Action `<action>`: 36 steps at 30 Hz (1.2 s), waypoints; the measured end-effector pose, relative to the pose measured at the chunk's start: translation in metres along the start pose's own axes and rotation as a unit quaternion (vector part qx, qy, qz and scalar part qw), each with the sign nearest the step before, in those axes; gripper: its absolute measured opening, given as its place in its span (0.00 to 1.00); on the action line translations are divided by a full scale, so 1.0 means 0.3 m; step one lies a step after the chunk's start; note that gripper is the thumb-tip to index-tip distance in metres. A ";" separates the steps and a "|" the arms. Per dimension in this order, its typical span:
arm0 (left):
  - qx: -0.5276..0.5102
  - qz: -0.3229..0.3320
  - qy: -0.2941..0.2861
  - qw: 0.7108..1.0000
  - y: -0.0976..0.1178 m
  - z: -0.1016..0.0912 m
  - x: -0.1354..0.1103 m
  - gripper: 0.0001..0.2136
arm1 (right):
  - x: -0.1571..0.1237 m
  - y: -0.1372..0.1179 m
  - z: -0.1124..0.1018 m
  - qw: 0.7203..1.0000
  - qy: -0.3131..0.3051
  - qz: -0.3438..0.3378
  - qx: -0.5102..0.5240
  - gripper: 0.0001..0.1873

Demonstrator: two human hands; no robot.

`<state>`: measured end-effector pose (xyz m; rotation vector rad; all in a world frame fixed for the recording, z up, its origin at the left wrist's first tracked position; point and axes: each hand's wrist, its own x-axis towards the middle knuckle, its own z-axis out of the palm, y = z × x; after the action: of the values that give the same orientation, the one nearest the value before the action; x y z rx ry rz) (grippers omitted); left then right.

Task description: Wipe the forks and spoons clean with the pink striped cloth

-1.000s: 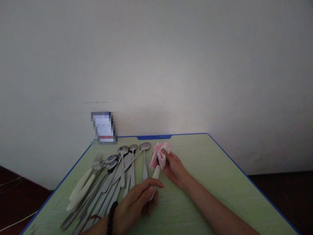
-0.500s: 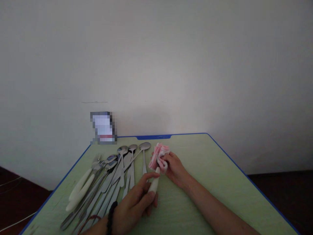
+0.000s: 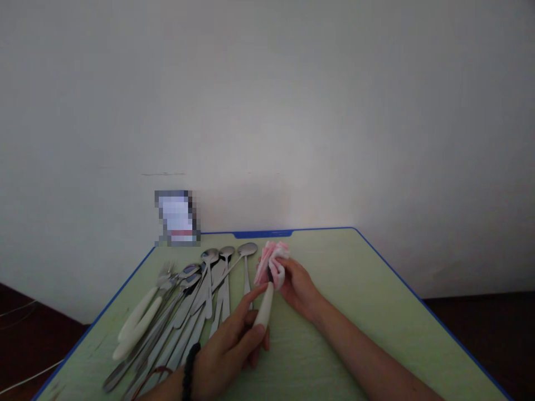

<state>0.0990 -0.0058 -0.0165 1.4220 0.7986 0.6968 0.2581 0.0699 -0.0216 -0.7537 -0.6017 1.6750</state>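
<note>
My left hand [image 3: 232, 346] is closed round the white handle of a utensil [image 3: 264, 308], which points away from me. Its metal end is buried in a pink and white cloth [image 3: 271, 264]. My right hand [image 3: 298, 287] grips that cloth, bunched around the utensil's end. Both hands rest low over the pale green table [image 3: 376, 312]. A black bead bracelet [image 3: 188, 373] sits on my left wrist.
A fanned pile of metal spoons and other cutlery [image 3: 200, 301], two pieces with white handles [image 3: 137, 326], lies to the left of my hands. The table has a blue edge [image 3: 263, 234] against a white wall. A blurred small object [image 3: 178, 218] stands at the back left.
The cloth in my right hand has shifted a little along the utensil's end, back and forth. My left hand has turned the white handle slightly more upright. The cutlery pile has not moved.
</note>
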 end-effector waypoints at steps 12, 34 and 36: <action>0.026 -0.001 0.003 1.000 -0.003 -0.002 0.003 0.27 | -0.006 -0.002 0.004 0.998 -0.013 0.017 0.051 0.09; 0.039 0.014 0.006 0.999 -0.005 0.001 0.001 0.27 | -0.001 -0.001 -0.002 0.996 -0.074 0.047 0.013 0.18; 0.043 0.013 0.005 0.999 -0.006 0.000 0.001 0.28 | -0.003 0.001 -0.004 0.997 -0.063 0.046 0.004 0.16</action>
<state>0.0990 -0.0056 -0.0183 1.5104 0.8268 0.6967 0.2589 0.0691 -0.0223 -0.6820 -0.6551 1.8183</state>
